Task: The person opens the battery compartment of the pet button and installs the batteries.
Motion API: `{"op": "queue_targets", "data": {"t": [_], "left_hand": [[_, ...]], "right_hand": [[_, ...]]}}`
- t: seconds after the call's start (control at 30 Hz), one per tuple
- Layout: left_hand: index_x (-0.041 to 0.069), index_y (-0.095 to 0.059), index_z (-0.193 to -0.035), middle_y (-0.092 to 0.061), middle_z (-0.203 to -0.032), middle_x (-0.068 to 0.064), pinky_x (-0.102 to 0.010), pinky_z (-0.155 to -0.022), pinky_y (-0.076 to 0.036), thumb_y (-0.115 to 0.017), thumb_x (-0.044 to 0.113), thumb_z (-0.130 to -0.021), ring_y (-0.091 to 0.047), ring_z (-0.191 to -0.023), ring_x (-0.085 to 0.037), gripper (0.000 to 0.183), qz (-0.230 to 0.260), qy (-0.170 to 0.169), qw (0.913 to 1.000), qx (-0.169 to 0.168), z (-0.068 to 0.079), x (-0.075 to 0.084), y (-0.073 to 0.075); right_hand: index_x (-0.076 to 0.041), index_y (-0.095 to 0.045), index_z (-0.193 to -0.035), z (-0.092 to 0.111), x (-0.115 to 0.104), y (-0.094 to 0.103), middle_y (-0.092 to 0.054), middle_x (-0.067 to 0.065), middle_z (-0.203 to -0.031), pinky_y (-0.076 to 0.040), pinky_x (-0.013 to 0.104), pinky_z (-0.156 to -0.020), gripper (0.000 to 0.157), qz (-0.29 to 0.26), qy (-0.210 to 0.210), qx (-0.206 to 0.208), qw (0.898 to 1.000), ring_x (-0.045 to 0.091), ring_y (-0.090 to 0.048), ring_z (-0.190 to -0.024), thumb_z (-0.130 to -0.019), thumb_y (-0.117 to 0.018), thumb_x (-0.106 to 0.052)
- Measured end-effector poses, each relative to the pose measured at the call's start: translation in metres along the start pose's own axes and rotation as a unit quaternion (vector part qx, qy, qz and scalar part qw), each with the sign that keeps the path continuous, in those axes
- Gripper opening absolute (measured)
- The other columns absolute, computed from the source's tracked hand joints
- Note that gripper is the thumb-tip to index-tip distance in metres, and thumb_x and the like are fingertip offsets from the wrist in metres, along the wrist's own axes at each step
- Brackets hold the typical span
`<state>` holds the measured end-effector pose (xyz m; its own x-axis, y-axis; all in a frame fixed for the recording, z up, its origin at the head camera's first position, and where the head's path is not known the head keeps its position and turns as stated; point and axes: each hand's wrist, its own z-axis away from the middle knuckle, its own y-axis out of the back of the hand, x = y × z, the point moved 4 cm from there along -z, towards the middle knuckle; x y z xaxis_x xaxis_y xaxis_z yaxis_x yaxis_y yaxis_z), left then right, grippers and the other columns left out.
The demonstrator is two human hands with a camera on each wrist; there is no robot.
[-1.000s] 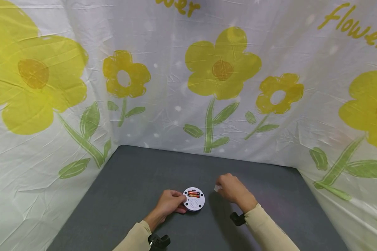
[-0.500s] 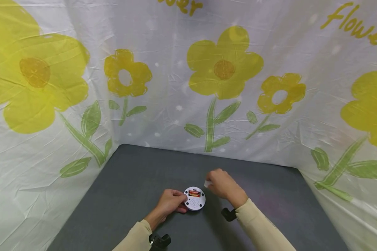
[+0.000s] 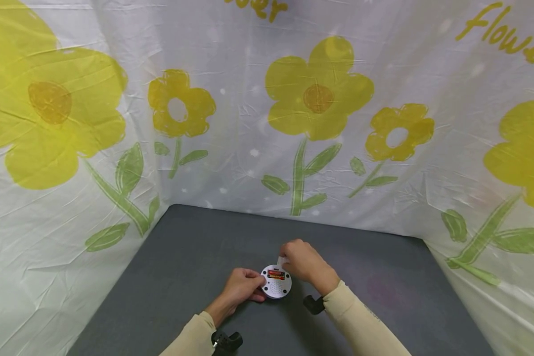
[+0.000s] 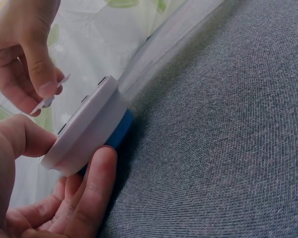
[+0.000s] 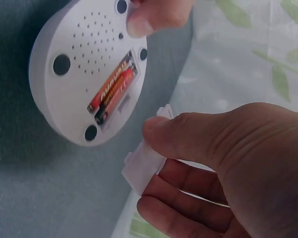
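Note:
A round white device (image 3: 276, 288) with a blue underside lies back-up on the dark table, showing speaker holes and dark round feet. Two red-and-black batteries (image 5: 113, 91) sit in its uncovered battery compartment. My left hand (image 3: 242, 285) pinches the device's left edge, thumb on the white face and fingers under the rim, as the left wrist view shows. Between thumb and fingers my right hand (image 3: 304, 260) holds a small white battery cover (image 5: 146, 161) with little tabs. The cover is just above the far edge of the device, apart from it in the right wrist view.
The dark grey cloth-covered table (image 3: 213, 237) stretches out around both hands. White curtains (image 3: 240, 163) printed with yellow flowers rise at its back and sides. A black wrist strap (image 3: 313, 304) is on each arm.
My right hand has moved left with the battery cover, from beside the device to over its far edge. The left hand and the device have stayed in place.

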<state>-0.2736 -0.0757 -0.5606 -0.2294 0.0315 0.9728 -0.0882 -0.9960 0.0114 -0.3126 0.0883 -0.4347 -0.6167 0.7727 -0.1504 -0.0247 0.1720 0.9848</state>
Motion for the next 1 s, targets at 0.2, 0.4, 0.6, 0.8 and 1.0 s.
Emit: {"op": "queue_targets", "data": {"t": [0.2, 0.4, 0.6, 0.8, 1.0], "left_hand": [[-0.006, -0.068, -0.102, -0.074, -0.087, -0.013, -0.033, -0.059, -0.064, -0.066, 0.012, -0.083, -0.073, -0.065, -0.020, 0.026, 0.001, 0.000, 1.0000, 0.001, 0.001, 0.001, 0.000], [-0.006, -0.068, -0.101, -0.074, -0.086, -0.013, -0.034, -0.060, -0.064, -0.066, 0.011, -0.082, -0.074, -0.066, -0.021, 0.025, 0.004, 0.004, 1.0000, -0.002, 0.000, 0.001, 0.001], [-0.006, -0.068, -0.101, -0.073, -0.085, -0.013, -0.033, -0.060, -0.064, -0.065, 0.010, -0.083, -0.074, -0.066, -0.021, 0.025, 0.005, 0.000, 1.0000, -0.007, 0.002, 0.002, 0.001], [-0.006, -0.068, -0.101, -0.073, -0.085, -0.014, -0.033, -0.060, -0.064, -0.065, 0.010, -0.084, -0.074, -0.066, -0.021, 0.024, 0.008, -0.003, 0.9999, -0.010, 0.001, 0.001, 0.001], [-0.006, -0.068, -0.100, -0.073, -0.085, -0.014, -0.033, -0.060, -0.064, -0.066, 0.010, -0.083, -0.074, -0.066, -0.020, 0.024, 0.007, -0.001, 0.9999, -0.009, -0.001, 0.000, 0.002]], "right_hand": [[-0.013, -0.075, -0.098, -0.002, -0.006, -0.006, -0.072, 0.002, -0.094, -0.056, 0.030, -0.062, 0.014, -0.001, -0.001, -0.014, 1.000, 0.017, -0.068, -0.080, -0.084, -0.076, -0.013], [-0.011, -0.076, -0.101, -0.004, -0.012, -0.010, -0.074, 0.003, -0.097, -0.058, 0.028, -0.063, 0.018, -0.003, 0.010, -0.016, 1.000, 0.017, -0.069, -0.082, -0.084, -0.079, -0.015], [-0.011, -0.077, -0.101, -0.005, -0.016, -0.016, -0.074, 0.003, -0.098, -0.058, 0.027, -0.063, 0.020, -0.004, 0.017, -0.020, 1.000, 0.015, -0.069, -0.083, -0.083, -0.080, -0.018], [-0.012, -0.077, -0.103, -0.005, -0.018, -0.024, -0.074, 0.002, -0.100, -0.058, 0.025, -0.065, 0.020, -0.007, 0.023, -0.027, 0.999, 0.014, -0.069, -0.085, -0.083, -0.080, -0.016], [-0.012, -0.077, -0.103, -0.006, -0.018, -0.027, -0.074, 0.002, -0.100, -0.059, 0.025, -0.067, 0.021, -0.012, 0.029, -0.020, 0.999, 0.014, -0.069, -0.086, -0.082, -0.079, -0.012]]}}
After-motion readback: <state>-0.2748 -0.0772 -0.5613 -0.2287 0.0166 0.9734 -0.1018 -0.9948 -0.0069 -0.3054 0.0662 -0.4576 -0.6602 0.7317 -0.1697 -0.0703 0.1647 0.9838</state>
